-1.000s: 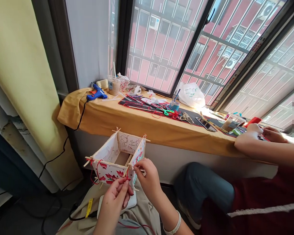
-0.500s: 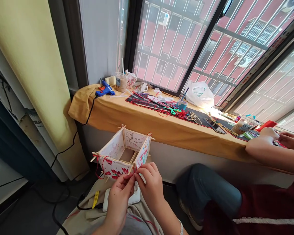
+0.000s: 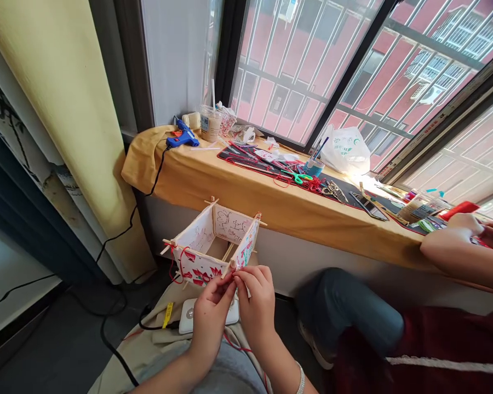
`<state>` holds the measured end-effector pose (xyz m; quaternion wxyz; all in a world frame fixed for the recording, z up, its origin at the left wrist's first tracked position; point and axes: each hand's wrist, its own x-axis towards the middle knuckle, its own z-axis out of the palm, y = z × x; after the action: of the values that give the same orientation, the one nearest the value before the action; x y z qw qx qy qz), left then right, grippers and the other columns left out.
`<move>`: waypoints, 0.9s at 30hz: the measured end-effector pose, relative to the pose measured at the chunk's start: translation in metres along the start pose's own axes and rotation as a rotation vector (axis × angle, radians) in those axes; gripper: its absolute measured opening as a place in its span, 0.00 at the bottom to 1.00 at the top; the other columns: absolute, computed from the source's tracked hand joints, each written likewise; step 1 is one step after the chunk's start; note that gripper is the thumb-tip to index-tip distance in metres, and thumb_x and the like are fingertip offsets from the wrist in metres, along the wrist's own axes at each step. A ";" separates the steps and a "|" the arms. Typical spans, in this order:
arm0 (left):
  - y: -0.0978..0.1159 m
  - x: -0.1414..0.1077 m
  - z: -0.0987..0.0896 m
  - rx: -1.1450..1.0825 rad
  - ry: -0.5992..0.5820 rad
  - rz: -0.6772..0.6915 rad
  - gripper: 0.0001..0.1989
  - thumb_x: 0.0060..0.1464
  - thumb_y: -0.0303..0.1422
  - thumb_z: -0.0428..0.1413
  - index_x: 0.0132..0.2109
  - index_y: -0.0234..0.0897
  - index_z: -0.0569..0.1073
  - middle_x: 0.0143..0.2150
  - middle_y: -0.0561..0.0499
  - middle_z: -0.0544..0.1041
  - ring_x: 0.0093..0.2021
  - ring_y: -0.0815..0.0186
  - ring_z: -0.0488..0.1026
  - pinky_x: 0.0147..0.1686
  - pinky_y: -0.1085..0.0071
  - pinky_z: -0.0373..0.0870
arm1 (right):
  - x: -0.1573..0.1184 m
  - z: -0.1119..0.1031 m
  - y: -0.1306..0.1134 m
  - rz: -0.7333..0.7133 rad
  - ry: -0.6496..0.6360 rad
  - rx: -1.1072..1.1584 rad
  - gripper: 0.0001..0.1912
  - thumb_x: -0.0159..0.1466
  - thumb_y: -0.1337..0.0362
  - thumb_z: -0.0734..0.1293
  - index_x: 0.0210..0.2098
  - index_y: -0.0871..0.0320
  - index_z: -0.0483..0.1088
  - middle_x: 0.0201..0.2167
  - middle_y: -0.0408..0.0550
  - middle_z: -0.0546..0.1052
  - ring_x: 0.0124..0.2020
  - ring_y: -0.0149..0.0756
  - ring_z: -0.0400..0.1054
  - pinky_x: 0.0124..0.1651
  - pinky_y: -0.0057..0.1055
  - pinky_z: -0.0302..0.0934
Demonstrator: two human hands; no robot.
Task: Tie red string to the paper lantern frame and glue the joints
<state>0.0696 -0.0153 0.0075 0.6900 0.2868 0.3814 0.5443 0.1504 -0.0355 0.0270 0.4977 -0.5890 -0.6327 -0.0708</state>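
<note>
A square paper lantern point(image 3: 199, 268) on a frame of thin wooden sticks is held in front of me, with panels painted in red flowers and line drawings. Red string hangs from its left corner. My left hand point(image 3: 211, 314) and my right hand point(image 3: 254, 306) meet at its near corner, both pinching the sticks and paper there. Whatever lies between the fingertips is hidden. A white power bank point(image 3: 189, 317) rests on my lap just below my left hand.
A yellow cloth point(image 3: 246, 202) covers the windowsill ahead, holding a blue glue gun point(image 3: 183, 137), a black mat point(image 3: 250, 158), green scissors point(image 3: 298, 177) and a plastic bag point(image 3: 347, 150). A co-worker's hands point(image 3: 468, 232) rest on the sill's right end, and their knee point(image 3: 349, 306) is nearby.
My left hand has risen from the lantern's lower panel to the near corner, next to my right hand. The whole view has shifted as my head turned.
</note>
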 end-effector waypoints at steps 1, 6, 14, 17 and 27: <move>-0.001 0.001 0.000 -0.004 0.004 0.005 0.18 0.33 0.40 0.67 0.33 0.36 0.76 0.31 0.53 0.77 0.35 0.67 0.72 0.39 0.73 0.69 | 0.000 -0.001 -0.002 0.016 -0.002 0.012 0.09 0.63 0.71 0.61 0.32 0.59 0.72 0.30 0.48 0.74 0.35 0.36 0.61 0.37 0.34 0.61; -0.005 0.003 -0.003 -0.036 -0.004 -0.035 0.17 0.38 0.41 0.65 0.33 0.35 0.74 0.28 0.55 0.74 0.30 0.71 0.68 0.32 0.77 0.68 | 0.002 -0.009 -0.003 0.062 -0.087 0.061 0.08 0.62 0.71 0.62 0.33 0.58 0.73 0.33 0.48 0.74 0.38 0.37 0.62 0.40 0.35 0.61; -0.003 0.002 -0.003 -0.065 -0.005 -0.059 0.19 0.40 0.43 0.64 0.35 0.34 0.73 0.26 0.56 0.70 0.25 0.75 0.62 0.23 0.81 0.60 | 0.014 -0.010 0.016 -0.242 -0.163 -0.080 0.08 0.64 0.70 0.61 0.38 0.59 0.71 0.33 0.49 0.74 0.34 0.36 0.62 0.35 0.32 0.63; -0.002 0.000 -0.004 -0.064 0.001 -0.056 0.19 0.39 0.43 0.65 0.34 0.34 0.73 0.25 0.56 0.69 0.24 0.75 0.61 0.22 0.80 0.59 | 0.018 -0.008 0.018 -0.360 -0.165 -0.170 0.08 0.65 0.70 0.60 0.37 0.60 0.71 0.30 0.50 0.74 0.32 0.35 0.61 0.33 0.31 0.63; 0.004 -0.002 -0.003 -0.040 -0.011 -0.044 0.18 0.41 0.44 0.63 0.31 0.33 0.71 0.20 0.60 0.61 0.20 0.77 0.53 0.18 0.81 0.50 | 0.024 -0.010 0.018 -0.499 -0.230 -0.350 0.10 0.67 0.68 0.58 0.36 0.61 0.71 0.31 0.49 0.74 0.32 0.35 0.62 0.32 0.31 0.60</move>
<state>0.0650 -0.0164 0.0099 0.7093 0.2675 0.3729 0.5351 0.1747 -0.0207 0.0396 0.2817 -0.4963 -0.7879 -0.2314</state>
